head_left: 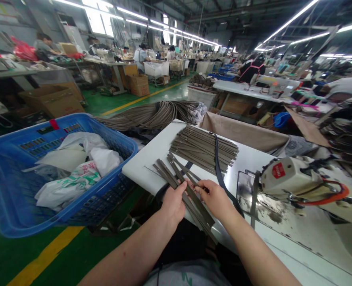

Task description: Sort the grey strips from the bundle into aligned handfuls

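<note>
Extending forward, the left hand (174, 201) and right hand (216, 198) are grasping brown strips (202, 210), which are running between them.

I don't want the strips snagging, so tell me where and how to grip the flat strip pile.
Probably by the left ends of the strip pile, coming from the left: it lies flat, its pieces roughly parallel, and the black strap crosses it nearer the right ends.
</note>
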`<state>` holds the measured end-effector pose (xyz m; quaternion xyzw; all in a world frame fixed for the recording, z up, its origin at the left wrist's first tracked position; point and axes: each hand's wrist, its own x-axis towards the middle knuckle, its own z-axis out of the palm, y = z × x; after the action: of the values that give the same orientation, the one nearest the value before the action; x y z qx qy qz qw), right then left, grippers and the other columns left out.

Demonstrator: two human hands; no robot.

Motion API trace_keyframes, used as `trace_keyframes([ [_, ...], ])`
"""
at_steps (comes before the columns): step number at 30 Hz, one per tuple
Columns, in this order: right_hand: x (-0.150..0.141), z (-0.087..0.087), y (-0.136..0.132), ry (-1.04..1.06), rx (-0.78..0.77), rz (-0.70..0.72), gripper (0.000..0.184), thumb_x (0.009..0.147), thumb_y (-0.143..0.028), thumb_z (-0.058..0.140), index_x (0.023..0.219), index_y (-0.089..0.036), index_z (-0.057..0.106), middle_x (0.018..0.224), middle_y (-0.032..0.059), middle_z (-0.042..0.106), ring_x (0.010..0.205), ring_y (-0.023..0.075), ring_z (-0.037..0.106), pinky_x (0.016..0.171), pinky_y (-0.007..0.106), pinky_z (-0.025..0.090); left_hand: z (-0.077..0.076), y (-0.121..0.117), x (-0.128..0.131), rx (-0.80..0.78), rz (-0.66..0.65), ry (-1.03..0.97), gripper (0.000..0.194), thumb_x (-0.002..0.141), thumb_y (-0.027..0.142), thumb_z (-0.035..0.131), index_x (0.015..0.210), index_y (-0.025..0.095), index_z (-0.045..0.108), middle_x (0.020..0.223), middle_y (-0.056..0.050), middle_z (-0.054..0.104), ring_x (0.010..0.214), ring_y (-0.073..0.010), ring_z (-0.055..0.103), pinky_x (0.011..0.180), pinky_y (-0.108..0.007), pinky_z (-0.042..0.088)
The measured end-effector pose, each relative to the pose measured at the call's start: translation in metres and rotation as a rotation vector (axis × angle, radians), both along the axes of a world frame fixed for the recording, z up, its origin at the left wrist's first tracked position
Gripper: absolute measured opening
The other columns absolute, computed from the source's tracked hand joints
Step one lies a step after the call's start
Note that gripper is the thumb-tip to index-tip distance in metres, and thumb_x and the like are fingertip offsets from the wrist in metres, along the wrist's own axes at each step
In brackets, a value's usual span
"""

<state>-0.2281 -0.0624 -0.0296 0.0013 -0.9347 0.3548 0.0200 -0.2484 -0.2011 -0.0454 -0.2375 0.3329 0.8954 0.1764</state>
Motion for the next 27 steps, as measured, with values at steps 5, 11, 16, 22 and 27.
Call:
trace_keyframes([
  [5, -0.012, -0.005, 0.010, 0.030, 0.393, -0.090, 0.016, 0.093, -0.023, 0.056, 0.107, -0.017, 0.063, 0.105, 0.0099, 0.066, 0.091, 0.0215, 0.066, 0.081, 0.031, 0.048, -0.003, 0.000, 0.000, 0.014, 0.006, -0.032, 0.006, 0.084, 0.007, 0.067, 0.087, 0.012, 0.065, 0.090, -0.014, 0.074, 0.091, -0.0279, 0.075, 0.085, -0.043, 0.061],
  [11, -0.016, -0.009, 0.000, -0.083, 0.783, 0.016, 0.014, 0.097, -0.015, 0.047, 0.104, -0.013, 0.059, 0.102, 0.0143, 0.065, 0.090, 0.0255, 0.069, 0.072, 0.032, 0.047, -0.001, 0.001, -0.001, 0.002, 0.010, -0.056, 0.006, 0.085, 0.006, 0.065, 0.090, 0.010, 0.065, 0.095, -0.017, 0.075, 0.087, -0.0269, 0.075, 0.084, -0.043, 0.061],
  [16, -0.004, 0.003, -0.011, -0.065, 0.764, 0.049, 0.012, 0.093, -0.014, 0.051, 0.103, -0.014, 0.059, 0.099, 0.0126, 0.065, 0.086, 0.0244, 0.069, 0.070, 0.031, 0.046, 0.001, -0.001, -0.002, -0.005, 0.000, -0.010, 0.007, 0.084, 0.013, 0.072, 0.087, 0.008, 0.068, 0.087, -0.015, 0.074, 0.078, -0.0231, 0.073, 0.079, -0.037, 0.061],
  [22, -0.008, 0.020, -0.007, 0.014, 0.412, 0.243, 0.032, 0.103, -0.035, 0.040, 0.093, -0.021, 0.067, 0.088, 0.0040, 0.067, 0.085, 0.0174, 0.065, 0.080, 0.027, 0.045, -0.003, -0.001, -0.004, 0.045, 0.027, 0.010, 0.013, 0.084, 0.013, 0.073, 0.075, 0.012, 0.063, 0.070, -0.005, 0.066, 0.064, -0.0138, 0.065, 0.072, -0.029, 0.059],
  [27, -0.047, 0.000, 0.022, 0.170, 0.537, -0.063, 0.044, 0.093, -0.039, 0.062, 0.125, -0.009, 0.059, 0.127, 0.0180, 0.060, 0.119, 0.0277, 0.055, 0.104, 0.037, 0.039, -0.001, 0.001, -0.002, 0.062, 0.084, -0.011, 0.022, 0.089, 0.012, 0.066, 0.069, 0.015, 0.056, 0.056, 0.005, 0.048, 0.052, -0.0077, 0.050, 0.068, -0.028, 0.059],
])
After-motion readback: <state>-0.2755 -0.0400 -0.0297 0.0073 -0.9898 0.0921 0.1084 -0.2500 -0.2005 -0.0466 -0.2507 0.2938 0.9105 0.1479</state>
